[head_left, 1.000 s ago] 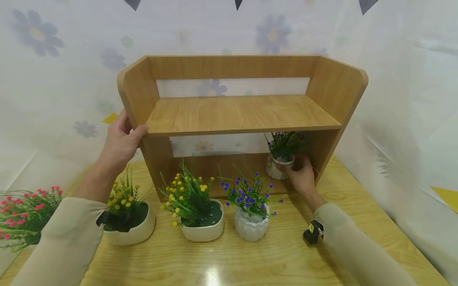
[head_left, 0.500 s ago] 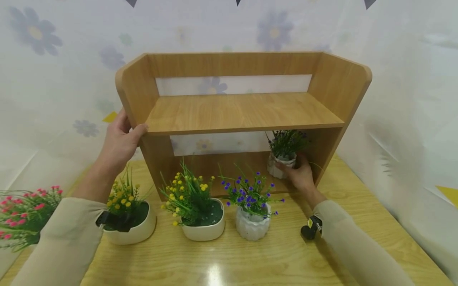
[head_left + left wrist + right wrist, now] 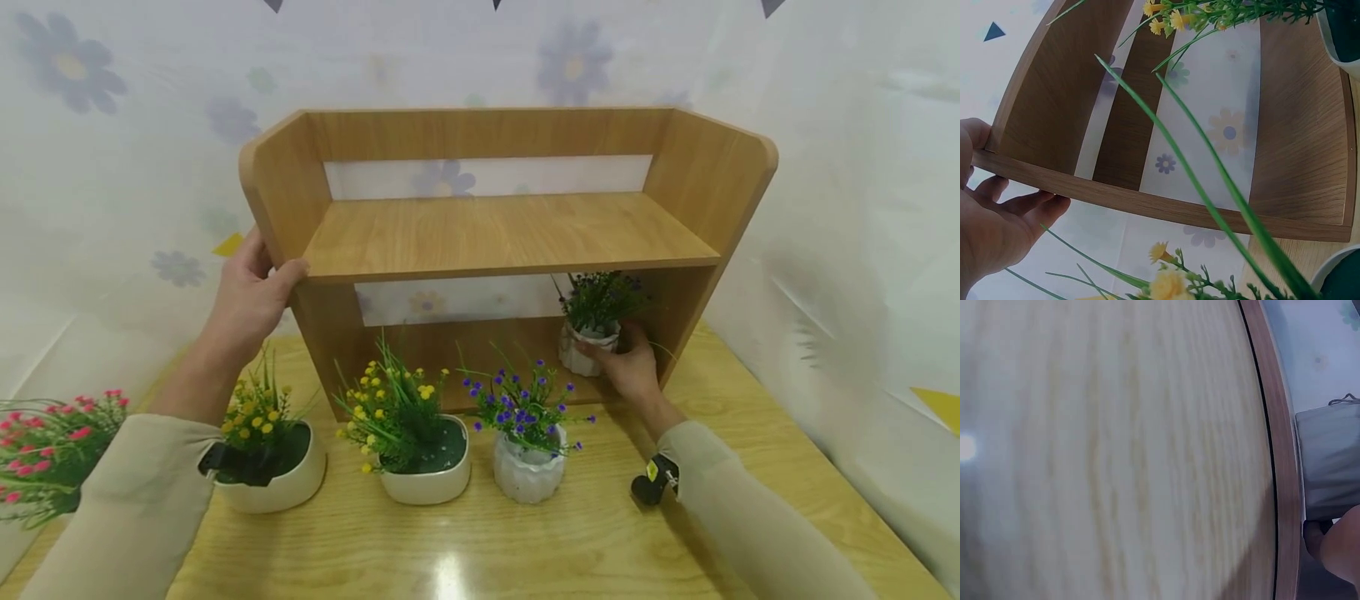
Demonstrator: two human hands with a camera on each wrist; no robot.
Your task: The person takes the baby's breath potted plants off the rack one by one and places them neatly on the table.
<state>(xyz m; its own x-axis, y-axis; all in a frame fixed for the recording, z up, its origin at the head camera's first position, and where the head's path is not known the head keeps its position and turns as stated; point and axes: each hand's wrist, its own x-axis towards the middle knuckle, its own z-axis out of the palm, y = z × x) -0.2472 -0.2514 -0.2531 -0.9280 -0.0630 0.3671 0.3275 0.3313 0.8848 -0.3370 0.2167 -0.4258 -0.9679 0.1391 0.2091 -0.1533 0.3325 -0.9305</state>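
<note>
My left hand [image 3: 251,304] grips the left side panel of a two-tier wooden shelf [image 3: 510,233], thumb at the front edge and fingers round the outside. The left wrist view shows the same hand [image 3: 994,231] with its fingers curled on the panel. Inside the lower tier, at the right end, my right hand [image 3: 633,371] holds a white fluted flower pot [image 3: 579,357] with dark green leaves and small purple flowers. The pot stands upright, thumb on its front; the other fingers are largely hidden behind it. Only part of that hand [image 3: 1342,547] enters the right wrist view, beside the pale pot [image 3: 1332,465].
In front of the shelf stand a white pot with purple flowers [image 3: 528,471], a cream planter with yellow flowers [image 3: 426,487] and another cream planter [image 3: 277,496]. Pink flowers [image 3: 56,450] are at far left, partly behind the left sleeve. All rest on a wood-grain table [image 3: 487,550].
The head view has shifted slightly. Both hands keep their places on the shelf panel and the flower pot.
</note>
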